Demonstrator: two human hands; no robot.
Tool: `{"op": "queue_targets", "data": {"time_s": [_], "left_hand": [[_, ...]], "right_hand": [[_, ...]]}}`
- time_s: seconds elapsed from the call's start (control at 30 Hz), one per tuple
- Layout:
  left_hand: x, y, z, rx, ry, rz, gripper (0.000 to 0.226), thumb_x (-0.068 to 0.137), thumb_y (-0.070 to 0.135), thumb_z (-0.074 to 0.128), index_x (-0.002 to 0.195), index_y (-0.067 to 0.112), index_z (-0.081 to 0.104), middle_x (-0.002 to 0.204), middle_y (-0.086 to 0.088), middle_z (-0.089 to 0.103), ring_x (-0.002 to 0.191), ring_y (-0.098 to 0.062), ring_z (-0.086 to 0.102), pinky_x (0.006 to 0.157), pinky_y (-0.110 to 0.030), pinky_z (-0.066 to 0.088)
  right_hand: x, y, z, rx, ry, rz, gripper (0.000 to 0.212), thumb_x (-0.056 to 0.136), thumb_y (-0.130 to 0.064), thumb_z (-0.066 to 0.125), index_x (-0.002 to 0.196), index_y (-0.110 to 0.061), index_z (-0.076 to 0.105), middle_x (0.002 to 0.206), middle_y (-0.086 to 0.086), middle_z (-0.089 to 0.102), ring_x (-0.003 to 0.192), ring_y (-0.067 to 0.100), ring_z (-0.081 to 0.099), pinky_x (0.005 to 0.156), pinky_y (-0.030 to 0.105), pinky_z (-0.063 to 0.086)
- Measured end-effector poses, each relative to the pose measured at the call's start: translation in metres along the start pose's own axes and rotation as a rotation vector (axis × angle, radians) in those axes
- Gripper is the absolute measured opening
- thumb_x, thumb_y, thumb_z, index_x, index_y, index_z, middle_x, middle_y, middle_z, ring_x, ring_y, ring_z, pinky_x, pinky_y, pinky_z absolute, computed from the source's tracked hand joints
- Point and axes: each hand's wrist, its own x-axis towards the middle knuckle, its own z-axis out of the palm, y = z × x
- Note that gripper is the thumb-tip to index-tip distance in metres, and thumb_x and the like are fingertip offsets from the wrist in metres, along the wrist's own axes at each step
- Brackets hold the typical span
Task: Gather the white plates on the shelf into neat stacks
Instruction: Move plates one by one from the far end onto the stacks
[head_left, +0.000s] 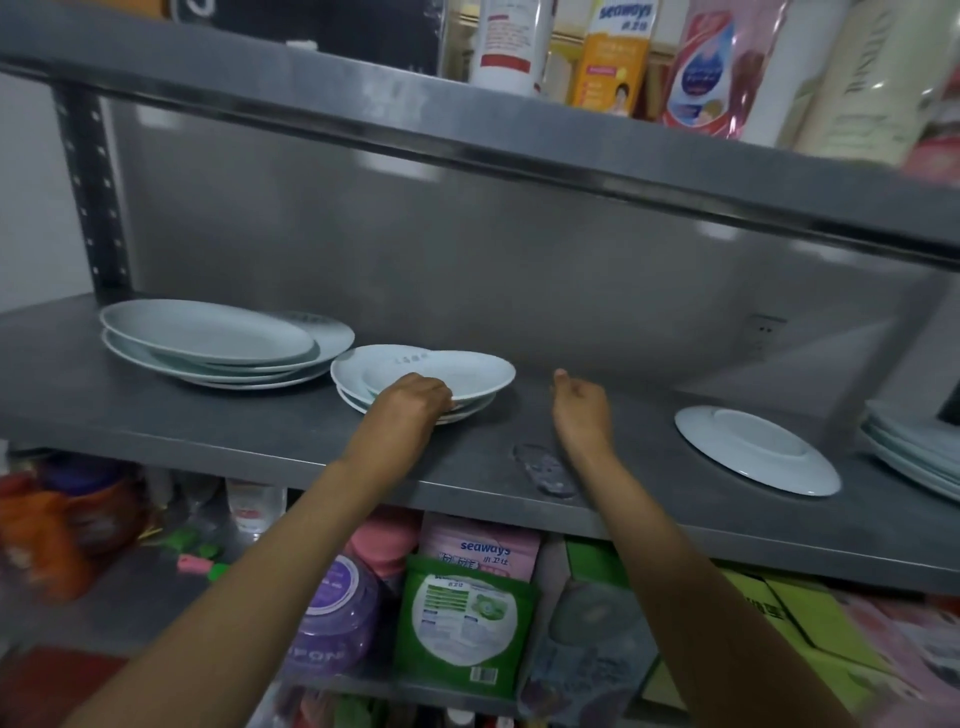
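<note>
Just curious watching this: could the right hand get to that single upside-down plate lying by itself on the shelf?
Probably yes. The right hand is empty and open above the shelf, and only bare shelf surface lies between it and the upside-down plate to its right.

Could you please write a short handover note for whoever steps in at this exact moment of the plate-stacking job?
Left hand: gripping the near rim of the small stack of white ceramic plates at the middle of the grey metal shelf; its top plate sits askew.
Right hand: open and empty, just right of that stack, touching no plate.
Done so far: a larger stack of wide white plates at the left, roughly gathered but uneven.
Left to do: square up both stacks; collect the single upside-down white plate lying alone on the right; tidy the pile of white plates at the right edge, only partly in view.
</note>
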Motion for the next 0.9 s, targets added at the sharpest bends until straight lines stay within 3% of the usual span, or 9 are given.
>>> {"op": "queue_targets", "data": {"time_s": [0.13,0.2,0.3,0.4,0.5,0.6,0.73,0.9], "left_hand": [[0.002,-0.003,0.011,0.016,-0.073,-0.05,0.026,0.066,-0.007,0.067,0.058,0.009,0.048,0.058,-0.008,0.053,0.059,-0.027,0.051,0.053,-0.032,0.04],[0.001,-0.003,0.017,0.009,-0.062,-0.074,0.012,0.079,0.006,0.061,0.066,0.006,0.061,0.068,-0.011,0.064,0.074,-0.031,0.061,0.071,-0.037,0.045],[0.002,0.006,0.017,0.028,0.001,-0.09,0.021,0.084,0.02,0.059,0.092,0.004,0.07,0.097,-0.01,0.071,0.109,-0.034,0.06,0.1,-0.044,0.039],[0.011,0.027,0.017,0.026,0.036,-0.033,0.037,0.084,0.024,0.053,0.11,0.001,0.065,0.117,-0.012,0.066,0.122,-0.035,0.051,0.107,-0.05,0.035],[0.021,0.052,0.025,-0.057,0.026,0.05,0.043,0.088,0.025,0.043,0.117,0.001,0.062,0.123,-0.011,0.063,0.128,-0.032,0.046,0.109,-0.044,0.034],[0.031,0.08,0.045,-0.101,-0.002,0.133,0.042,0.088,0.024,0.044,0.118,0.003,0.063,0.125,-0.011,0.062,0.127,-0.031,0.048,0.109,-0.043,0.032],[0.047,0.108,0.079,-0.173,-0.059,0.128,0.04,0.088,0.021,0.049,0.123,0.003,0.059,0.131,-0.012,0.058,0.131,-0.03,0.043,0.112,-0.043,0.026],[0.074,0.144,0.12,-0.192,-0.313,0.033,0.053,0.099,0.03,0.039,0.146,0.009,0.028,0.153,-0.009,0.028,0.143,-0.026,0.019,0.117,-0.045,0.013]], "right_hand": [[0.0,0.019,-0.015,-0.028,0.017,-0.002,0.045,0.099,-0.03,0.043,0.059,-0.02,0.026,0.053,-0.001,0.03,0.052,0.017,0.03,0.053,0.03,0.023],[0.0,0.028,-0.025,-0.048,0.03,-0.011,0.044,0.098,-0.026,0.045,0.059,-0.02,0.025,0.052,-0.002,0.028,0.051,0.015,0.027,0.052,0.029,0.022],[0.005,0.041,-0.043,-0.112,0.085,0.012,0.039,0.094,-0.019,0.046,0.057,-0.017,0.035,0.053,0.0,0.038,0.054,0.019,0.036,0.055,0.031,0.029],[0.008,0.051,-0.064,-0.251,0.135,0.025,0.023,0.092,-0.017,0.044,0.077,-0.013,0.061,0.073,0.006,0.059,0.069,0.026,0.054,0.062,0.031,0.04],[0.014,0.066,-0.084,-0.333,0.176,-0.029,0.02,0.09,-0.013,0.049,0.099,-0.008,0.066,0.096,0.011,0.065,0.087,0.03,0.059,0.075,0.032,0.045],[0.021,0.09,-0.108,-0.535,0.217,-0.122,0.028,0.085,-0.009,0.055,0.111,-0.004,0.065,0.113,0.018,0.06,0.106,0.036,0.054,0.09,0.038,0.044],[0.032,0.113,-0.136,-0.729,0.227,-0.045,0.046,0.085,-0.015,0.059,0.129,-0.004,0.053,0.127,0.022,0.053,0.119,0.039,0.045,0.1,0.043,0.036],[0.054,0.139,-0.17,-0.959,0.101,0.025,0.071,0.084,-0.033,0.06,0.146,-0.012,0.033,0.149,0.022,0.032,0.138,0.038,0.027,0.114,0.044,0.022]]}}
